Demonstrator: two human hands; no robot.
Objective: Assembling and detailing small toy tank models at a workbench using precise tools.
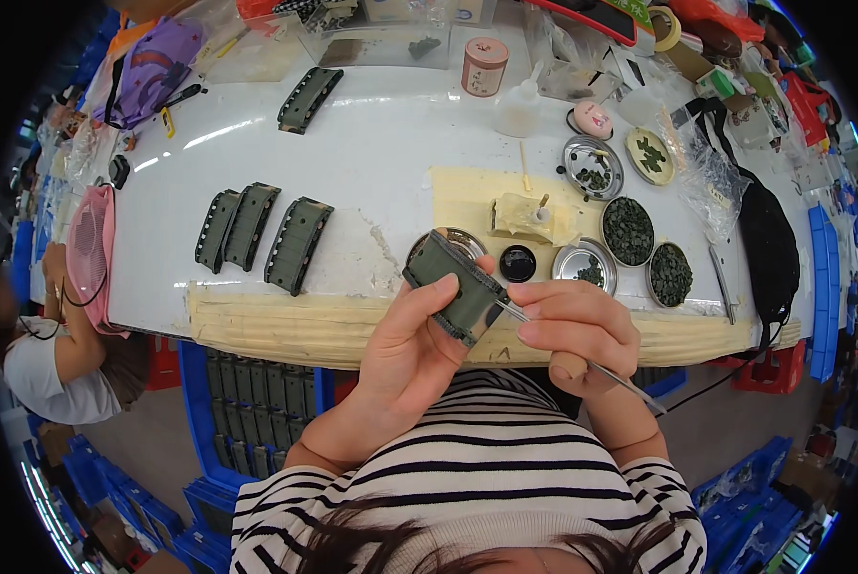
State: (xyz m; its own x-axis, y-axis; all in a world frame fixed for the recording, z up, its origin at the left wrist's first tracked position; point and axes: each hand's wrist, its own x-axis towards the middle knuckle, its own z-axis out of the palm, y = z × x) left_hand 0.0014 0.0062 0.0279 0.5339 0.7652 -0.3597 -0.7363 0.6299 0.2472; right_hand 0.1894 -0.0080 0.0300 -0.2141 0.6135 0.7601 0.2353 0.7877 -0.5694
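Note:
My left hand (412, 337) holds a dark green, curved plastic track piece (455, 284) above the table's front edge, thumb on its upper side. My right hand (574, 330) grips thin metal tweezers (601, 371), whose tip touches the right side of the piece. Just behind the piece lie a small metal dish (463, 240) and a black round cap (518, 263). Three similar green track pieces (261, 236) lie on the white table (371, 163) to the left, and one more track piece (309, 99) lies farther back.
Several metal dishes of small dark green parts (629, 231) stand at the right, with a white squeeze bottle (521, 107) and a pink-lidded can (484, 66) behind. A black bag (768, 244) lies at far right. Another person (51, 354) sits at the left. Blue crates (256, 402) stand below.

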